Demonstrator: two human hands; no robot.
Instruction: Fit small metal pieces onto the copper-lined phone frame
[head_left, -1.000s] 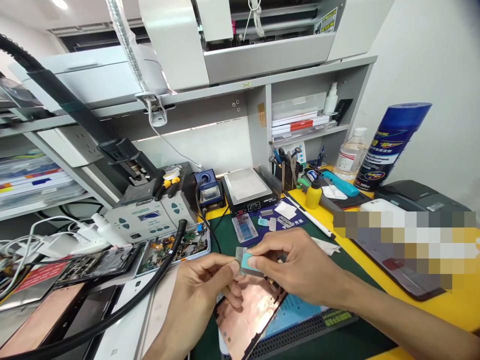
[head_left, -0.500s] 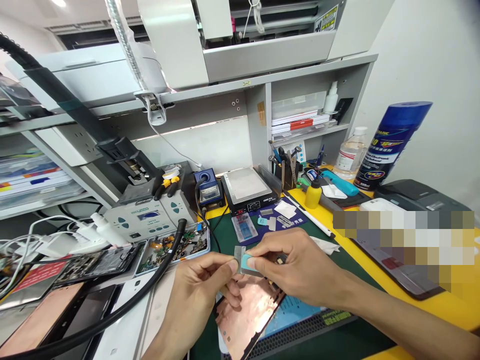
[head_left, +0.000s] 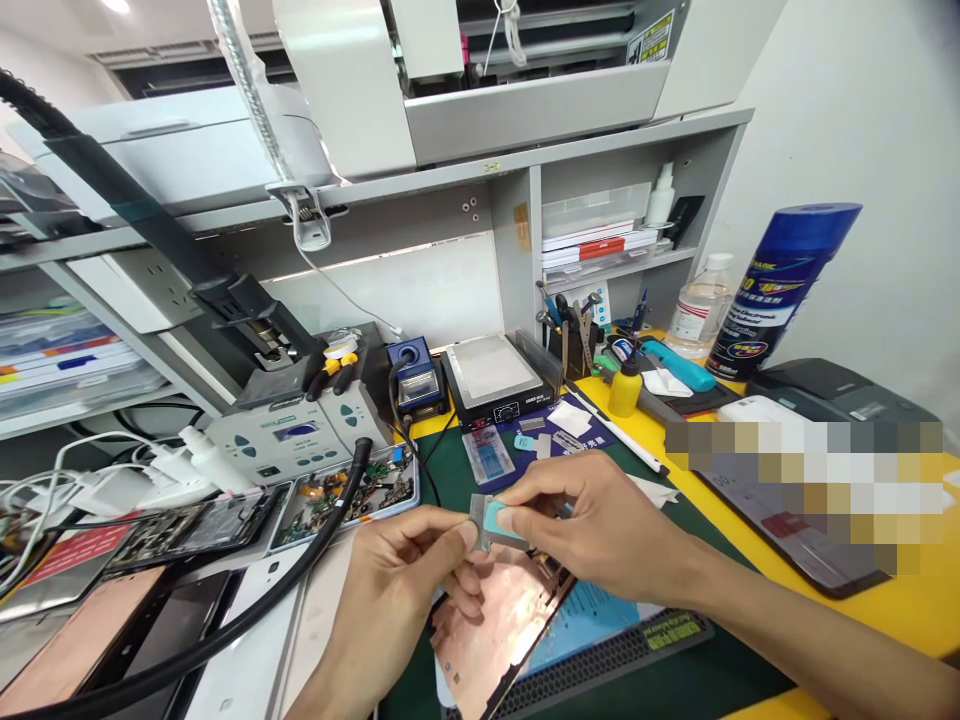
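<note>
My left hand (head_left: 416, 570) pinches a small thin grey plate (head_left: 478, 512) between thumb and forefinger. In my right hand (head_left: 592, 525) is a small flat turquoise piece with a grey, blade-like lower edge (head_left: 495, 518), gripped between thumb and fingers. The two pieces meet or overlap; whether they are joined, I cannot tell. Beneath both hands lies a copper-coloured panel (head_left: 495, 625) with a ragged black border, partly hidden by my fingers. It rests over a blue sheet (head_left: 577, 630) and a dark honeycomb-edged pad (head_left: 600, 655).
Behind the hands, a purple mat (head_left: 596, 428) carries loose blades and a clear case (head_left: 489, 457). A heating plate (head_left: 495, 375) stands farther back. A black hose (head_left: 330, 545) arcs across the left, past a tray of small parts (head_left: 386, 490). A yellow bottle (head_left: 625, 388) stands right.
The turquoise piece in my right hand has tilted and shifted slightly to the right against the grey plate. My left hand has hardly moved.
</note>
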